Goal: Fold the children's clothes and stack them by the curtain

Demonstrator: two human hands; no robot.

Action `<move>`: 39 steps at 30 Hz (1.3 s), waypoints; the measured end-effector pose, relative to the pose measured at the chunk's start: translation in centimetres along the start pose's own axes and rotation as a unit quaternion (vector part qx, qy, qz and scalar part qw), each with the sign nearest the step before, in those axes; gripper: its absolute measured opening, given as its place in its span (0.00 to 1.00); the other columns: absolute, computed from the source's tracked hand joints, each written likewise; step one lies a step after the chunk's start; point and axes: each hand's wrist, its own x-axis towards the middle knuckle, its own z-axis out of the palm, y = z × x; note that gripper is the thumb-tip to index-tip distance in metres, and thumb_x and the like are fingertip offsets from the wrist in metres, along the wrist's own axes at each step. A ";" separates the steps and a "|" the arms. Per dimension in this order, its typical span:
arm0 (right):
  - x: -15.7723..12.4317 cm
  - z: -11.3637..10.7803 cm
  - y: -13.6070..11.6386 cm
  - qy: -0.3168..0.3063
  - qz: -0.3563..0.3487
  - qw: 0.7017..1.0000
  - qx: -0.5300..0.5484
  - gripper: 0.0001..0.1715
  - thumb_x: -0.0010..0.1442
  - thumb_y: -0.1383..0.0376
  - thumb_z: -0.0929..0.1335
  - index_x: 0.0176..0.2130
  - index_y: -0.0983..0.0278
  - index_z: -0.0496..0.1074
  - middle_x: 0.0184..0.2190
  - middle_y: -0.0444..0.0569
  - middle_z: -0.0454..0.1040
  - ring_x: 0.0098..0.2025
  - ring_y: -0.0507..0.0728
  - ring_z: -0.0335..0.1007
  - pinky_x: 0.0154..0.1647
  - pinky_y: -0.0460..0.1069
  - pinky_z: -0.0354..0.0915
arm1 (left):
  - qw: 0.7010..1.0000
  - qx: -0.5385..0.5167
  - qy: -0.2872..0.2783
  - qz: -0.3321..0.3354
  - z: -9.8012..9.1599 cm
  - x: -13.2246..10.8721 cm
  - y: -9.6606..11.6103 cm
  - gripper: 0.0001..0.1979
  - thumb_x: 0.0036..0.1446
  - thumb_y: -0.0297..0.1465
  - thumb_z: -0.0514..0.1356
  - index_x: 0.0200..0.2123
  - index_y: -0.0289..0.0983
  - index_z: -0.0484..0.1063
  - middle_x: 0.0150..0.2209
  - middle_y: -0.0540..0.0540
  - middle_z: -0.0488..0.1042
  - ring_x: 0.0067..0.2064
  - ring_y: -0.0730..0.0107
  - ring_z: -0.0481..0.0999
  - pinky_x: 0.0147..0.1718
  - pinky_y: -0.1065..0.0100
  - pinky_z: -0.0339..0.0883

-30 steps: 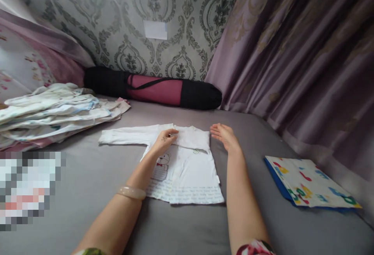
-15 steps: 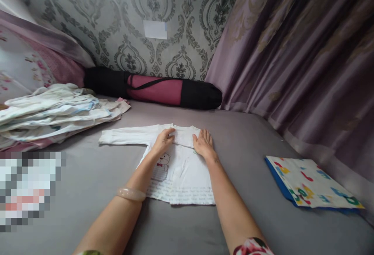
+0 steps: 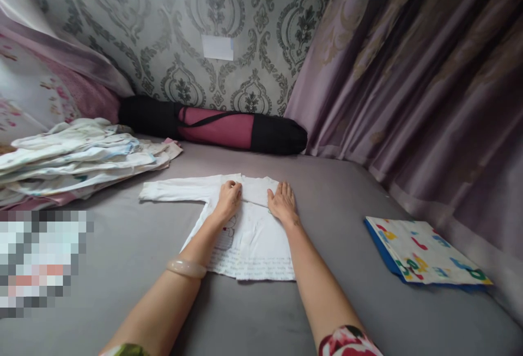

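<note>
A small white long-sleeved shirt (image 3: 255, 236), with a bear drawing and lines of print near its hem, lies spread on the grey sheet. Its left sleeve stretches out to the side, while the right one is folded across the chest. My left hand (image 3: 229, 201) has its fingers curled in at the folded sleeve's end, closed on the shirt's cloth; the fingertips are partly hidden. Flat on the shirt's right shoulder, at the sleeve fold, rests my right hand (image 3: 283, 202), fingers stretched out. A pale bangle (image 3: 187, 269) circles my left forearm.
Rumpled light clothes (image 3: 81, 154) are heaped at the left. A folded cloth with colourful print and blue underside (image 3: 427, 250) lies at the right. Along the patterned wall is a long black and maroon bag (image 3: 220, 127). Purple curtains (image 3: 388, 73) hang at the right.
My left hand's fingers have curled in more at the folded sleeve's end. My right hand stays flat at the shoulder. The view has shifted slightly.
</note>
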 end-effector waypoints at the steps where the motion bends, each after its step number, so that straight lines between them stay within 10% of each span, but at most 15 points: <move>1: 0.1 -0.2 -0.1 -0.010 0.003 1.000 0.000 0.41 0.69 0.53 0.50 0.67 0.81 0.47 0.69 0.64 0.43 0.70 0.65 0.35 0.68 0.56 0.36 | 1.000 0.016 0.004 -0.006 0.0 -0.1 0.1 0.15 0.57 0.24 0.49 0.43 0.32 0.72 0.47 0.37 0.68 0.47 0.57 0.68 0.49 0.56 0.63; 6: 0.6 -2.1 -0.5 -0.081 0.013 0.997 0.004 0.41 0.68 0.52 0.49 0.68 0.79 0.44 0.70 0.62 0.40 0.71 0.65 0.32 0.68 0.58 0.34 | 0.996 0.066 -0.057 0.002 -0.9 -0.2 0.7 0.13 0.57 0.24 0.50 0.43 0.33 0.71 0.48 0.34 0.67 0.50 0.53 0.68 0.50 0.54 0.62; 16: 0.2 -0.5 0.5 -0.015 -0.095 0.995 -0.031 0.39 0.69 0.54 0.50 0.67 0.79 0.48 0.69 0.61 0.45 0.71 0.62 0.36 0.68 0.53 0.33 | 0.981 0.073 -0.160 0.079 -4.7 -4.2 1.1 0.23 0.63 0.31 0.49 0.60 0.33 0.58 0.64 0.31 0.57 0.66 0.54 0.56 0.60 0.56 0.56; 24: 0.6 -0.7 0.7 -0.047 -0.087 0.995 -0.023 0.40 0.68 0.53 0.49 0.68 0.78 0.46 0.70 0.60 0.42 0.71 0.61 0.33 0.68 0.54 0.32 | 0.986 0.057 -0.102 0.116 -5.6 -9.4 0.2 0.22 0.65 0.36 0.49 0.59 0.35 0.61 0.63 0.33 0.60 0.65 0.51 0.58 0.61 0.50 0.56; 39: -1.5 -0.1 -5.1 -0.065 -0.175 0.981 0.047 0.34 0.69 0.56 0.48 0.69 0.66 0.47 0.71 0.51 0.41 0.71 0.58 0.31 0.68 0.57 0.29 | 0.982 0.110 -0.121 0.094 -5.8 -10.4 1.2 0.23 0.67 0.38 0.47 0.61 0.33 0.60 0.64 0.32 0.58 0.66 0.50 0.55 0.62 0.47 0.52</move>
